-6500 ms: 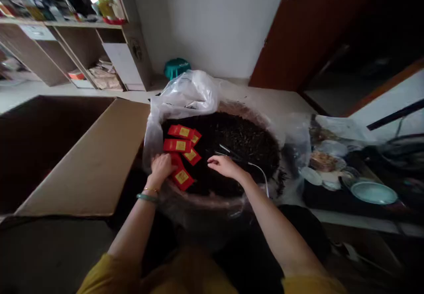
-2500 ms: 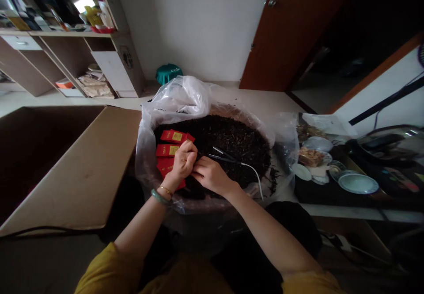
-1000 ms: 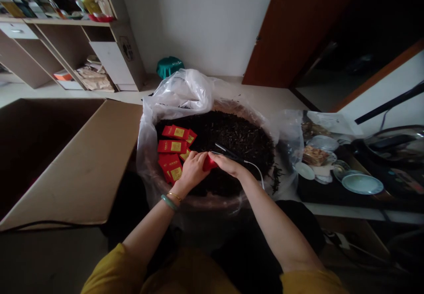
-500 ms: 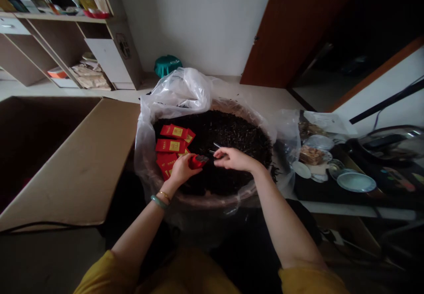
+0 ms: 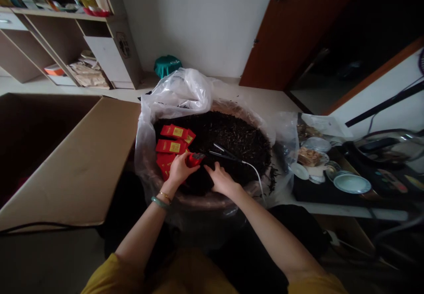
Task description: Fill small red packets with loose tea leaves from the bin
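Note:
My left hand (image 5: 179, 169) grips a small red packet (image 5: 194, 159) whose open end shows dark leaves. My right hand (image 5: 222, 178) is low over a heap of dark, dried tea-like leaves (image 5: 238, 128), its thumb and fingers apart and nothing visible in them; the fingertips' contact with the leaves is hard to make out. Just beyond it, a black hair-straightener-like clamp (image 5: 228, 154) with two slim jaws and a white cord lies on the leaves, jaws apart. Several red packets with gold labels (image 5: 168, 146) rest on the heap's left side.
Clear plastic (image 5: 185, 90) lines the round basket (image 5: 212, 202) around the leaves. A big cardboard box (image 5: 76, 166) stands open at the left. To the right, a low table carries a bowl (image 5: 352, 182) and small dishes. A green bin (image 5: 167, 65) is by the wall.
My right hand has let go of the clamp, which now lies on the leaves, and has come down and nearer to me. My left hand still holds the red packet, slightly shifted left.

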Demonstrator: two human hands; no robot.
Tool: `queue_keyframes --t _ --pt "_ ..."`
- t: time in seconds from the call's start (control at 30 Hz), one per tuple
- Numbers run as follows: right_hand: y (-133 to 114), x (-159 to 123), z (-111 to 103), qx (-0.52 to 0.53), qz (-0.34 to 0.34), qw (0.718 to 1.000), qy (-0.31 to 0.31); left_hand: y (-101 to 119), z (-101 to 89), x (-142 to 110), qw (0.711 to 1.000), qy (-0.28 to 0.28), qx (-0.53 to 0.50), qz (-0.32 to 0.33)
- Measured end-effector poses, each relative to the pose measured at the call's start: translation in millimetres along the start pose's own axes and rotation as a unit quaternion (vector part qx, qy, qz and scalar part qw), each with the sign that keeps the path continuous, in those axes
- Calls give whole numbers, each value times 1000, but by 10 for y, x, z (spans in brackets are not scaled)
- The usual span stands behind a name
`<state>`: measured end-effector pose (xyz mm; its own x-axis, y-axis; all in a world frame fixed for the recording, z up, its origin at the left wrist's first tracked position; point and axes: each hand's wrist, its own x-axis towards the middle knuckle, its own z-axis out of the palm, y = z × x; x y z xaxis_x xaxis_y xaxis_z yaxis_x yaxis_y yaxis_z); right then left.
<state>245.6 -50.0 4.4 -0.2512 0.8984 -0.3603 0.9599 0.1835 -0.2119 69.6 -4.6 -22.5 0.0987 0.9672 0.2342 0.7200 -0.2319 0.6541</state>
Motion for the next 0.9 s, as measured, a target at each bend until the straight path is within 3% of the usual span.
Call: queue_keyframes --t 0.07,0.13,0.3,0.43,0.53,0.7,0.8,0.9 --pt "-75 43 17 34 -40 998 43 0 -8 2 1000 15 -6 -13" --pt "-146 81 16 52 -60 996 46 -3 -14 3 999 27 -13 -25" --pt "-266 67 10 12 -35 998 -48 -7 -17 1 999 34 -22 -31" --pt "-345 -2 121 -37 -93 995 2 -16 6 -2 999 32 -27 -24" --pt "-371 -18 180 -55 -81 995 34 -36 37 -3 998 43 -38 -15" --pt "-217 21 29 -48 -52 997 35 -70 84 -9 998 37 -43 -3" --pt "-10 75 -135 34 -69 996 48 -76 92 -12 998 36 -45 5" --pt "206 131 -306 156 -99 976 114 -72 88 -13 999 32 -42 7"
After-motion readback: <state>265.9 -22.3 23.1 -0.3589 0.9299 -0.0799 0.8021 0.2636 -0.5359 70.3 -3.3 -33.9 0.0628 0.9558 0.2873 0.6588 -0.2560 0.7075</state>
